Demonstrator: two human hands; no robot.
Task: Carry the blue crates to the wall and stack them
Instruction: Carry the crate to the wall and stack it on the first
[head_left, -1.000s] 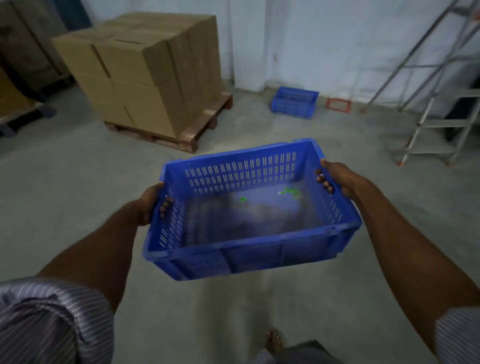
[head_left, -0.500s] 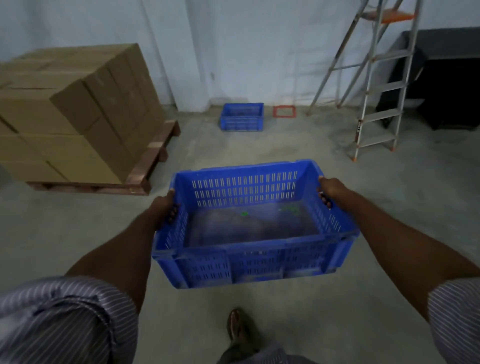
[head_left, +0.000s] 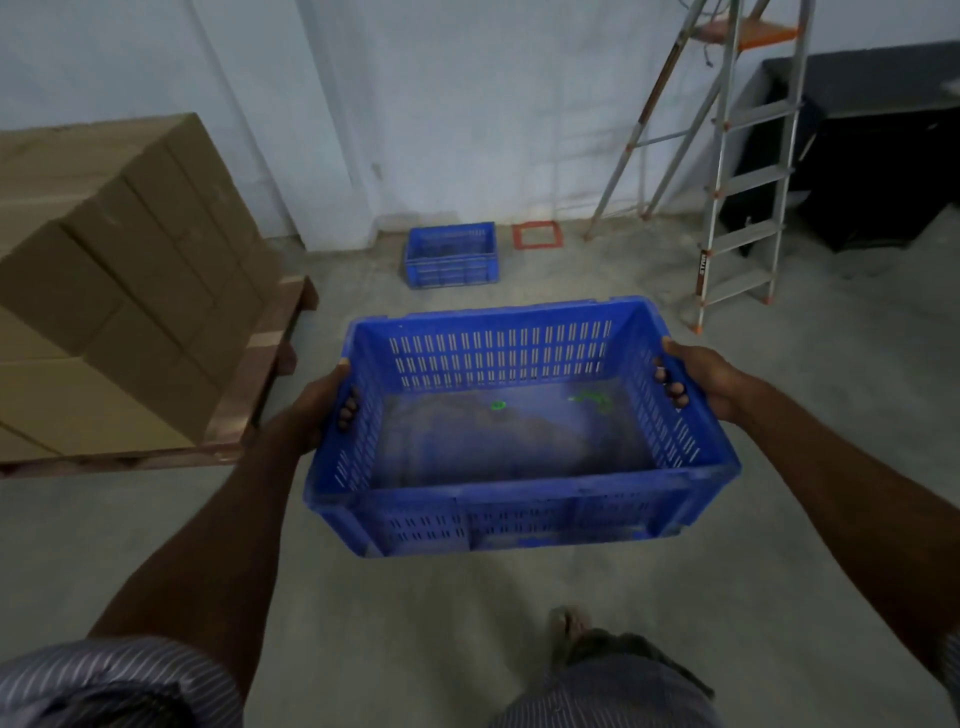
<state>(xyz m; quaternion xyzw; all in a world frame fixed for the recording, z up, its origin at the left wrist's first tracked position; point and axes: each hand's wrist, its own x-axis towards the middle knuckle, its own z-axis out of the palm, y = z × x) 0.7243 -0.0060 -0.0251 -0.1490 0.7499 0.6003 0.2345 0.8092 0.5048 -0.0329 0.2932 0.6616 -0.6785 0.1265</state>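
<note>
I carry an empty blue slotted crate (head_left: 519, 514) in front of me, above the concrete floor. My left hand (head_left: 324, 400) grips its left side, fingers curled through the handle hole. On the opposite side my right hand (head_left: 698, 376) grips the crate the same way. The crate's floor is dusty with a few green specks. A second blue crate (head_left: 451, 255) stands on the floor against the white wall, straight ahead.
A pallet (head_left: 270, 364) stacked with cardboard boxes (head_left: 104, 291) fills the left. A red square frame (head_left: 537, 236) lies right of the far crate. An aluminium stepladder (head_left: 737, 171) and a black cabinet (head_left: 872, 156) stand at the right. My foot (head_left: 569, 629) shows below.
I have walked closer to the wall; the far crate, the ladder and the boxes look larger and nearer. Both hands keep the same hold on the carried crate.
</note>
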